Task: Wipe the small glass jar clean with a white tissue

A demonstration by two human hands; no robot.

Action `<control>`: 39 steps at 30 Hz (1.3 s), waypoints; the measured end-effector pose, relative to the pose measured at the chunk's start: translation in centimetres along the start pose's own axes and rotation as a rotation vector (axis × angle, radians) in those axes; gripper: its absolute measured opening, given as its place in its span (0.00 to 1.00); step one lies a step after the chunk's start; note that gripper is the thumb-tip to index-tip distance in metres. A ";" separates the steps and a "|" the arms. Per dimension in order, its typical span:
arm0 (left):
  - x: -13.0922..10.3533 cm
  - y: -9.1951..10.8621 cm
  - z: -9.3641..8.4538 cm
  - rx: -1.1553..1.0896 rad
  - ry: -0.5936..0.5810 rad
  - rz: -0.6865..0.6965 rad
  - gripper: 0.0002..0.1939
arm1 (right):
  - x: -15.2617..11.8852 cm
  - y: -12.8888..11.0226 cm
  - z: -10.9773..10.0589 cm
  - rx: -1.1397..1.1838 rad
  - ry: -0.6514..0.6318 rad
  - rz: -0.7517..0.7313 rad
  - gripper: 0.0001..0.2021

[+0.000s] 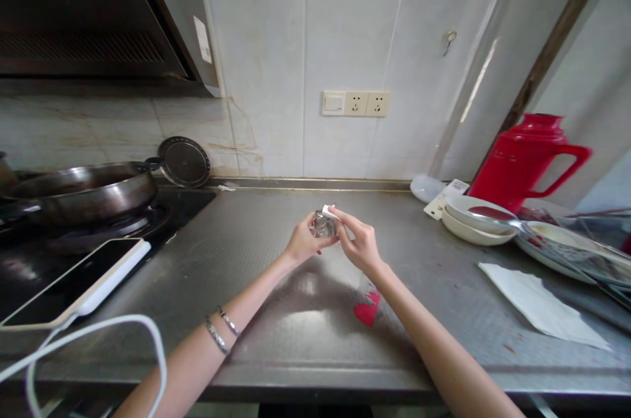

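Above the middle of the counter, my left hand (302, 240) is closed around a small, clear, shiny container (324, 226), glass or plastic. A small white piece (329, 211), perhaps folded tissue, is pinched in the fingers of my right hand (359, 240). That piece touches or lies very near the container's upper rim. A bit of red shows beneath my left fingers. On the counter below my right wrist lies a torn red scrap (367, 309).
On the left, a steel pan (93, 191) sits on the stove beside a phone (73, 283) with a white cable (133, 319). At right are stacked bowls (476, 221), a red thermos jug (522, 162), plates with utensils (566, 244) and a white tissue (539, 303).
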State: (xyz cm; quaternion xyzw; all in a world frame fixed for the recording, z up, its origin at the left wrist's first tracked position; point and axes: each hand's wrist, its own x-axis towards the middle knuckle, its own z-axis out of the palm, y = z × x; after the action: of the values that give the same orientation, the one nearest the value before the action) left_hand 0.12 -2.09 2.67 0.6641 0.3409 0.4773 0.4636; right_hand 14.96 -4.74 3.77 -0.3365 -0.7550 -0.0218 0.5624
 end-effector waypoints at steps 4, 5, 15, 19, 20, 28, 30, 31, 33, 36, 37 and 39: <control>0.2 0.1 -0.3 -0.048 0.068 -0.029 0.29 | -0.2 -0.2 0.0 -0.011 -0.028 -0.158 0.17; 0.2 0.1 -0.4 -0.057 0.081 -0.033 0.29 | -0.2 -0.3 0.0 -0.013 -0.031 -0.181 0.17; 0.7 0.0 -1.0 0.015 0.094 -0.045 0.33 | -0.1 -0.8 -0.2 0.093 0.049 -0.019 0.14; 0.7 -0.3 -1.1 0.284 0.158 0.074 0.31 | 0.1 -0.7 0.0 0.073 0.178 0.167 0.14; 0.6 -0.4 -1.0 0.348 0.168 0.105 0.30 | 0.1 -0.6 0.2 0.052 0.164 0.140 0.15; 0.4 -0.7 -1.1 0.462 0.176 0.206 0.18 | -0.5 -0.3 1.0 -0.122 -0.153 -0.320 0.17; 0.4 -0.8 -1.6 0.430 0.187 0.179 0.18 | -0.7 -0.6 1.0 -0.131 -0.162 -0.347 0.16; 0.5 -0.8 -1.8 0.423 0.187 0.172 0.19 | -0.7 -0.8 1.0 -0.122 -0.156 -0.346 0.16; 0.6 -0.9 -2.1 0.407 0.182 0.164 0.19 | -0.8 -1.1 1.0 -0.069 -0.132 -0.329 0.15; 0.8 -0.7 -2.0 0.348 0.178 0.106 0.21 | -0.8 -1.4 0.9 0.009 -0.039 -0.242 0.15; 0.7 -0.5 -1.9 0.320 0.174 0.076 0.23 | -0.7 -1.3 0.8 0.015 0.015 -0.186 0.15; 0.6 -0.2 -1.6 0.246 0.137 0.021 0.27 | -0.5 -0.9 0.7 0.010 0.139 -0.035 0.13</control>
State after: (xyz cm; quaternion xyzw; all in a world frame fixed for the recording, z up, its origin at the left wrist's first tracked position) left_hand -1.23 -0.99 2.88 0.6852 0.4208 0.4810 0.3493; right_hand 13.94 -5.40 3.36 -0.3181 -0.7201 -0.0510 0.6146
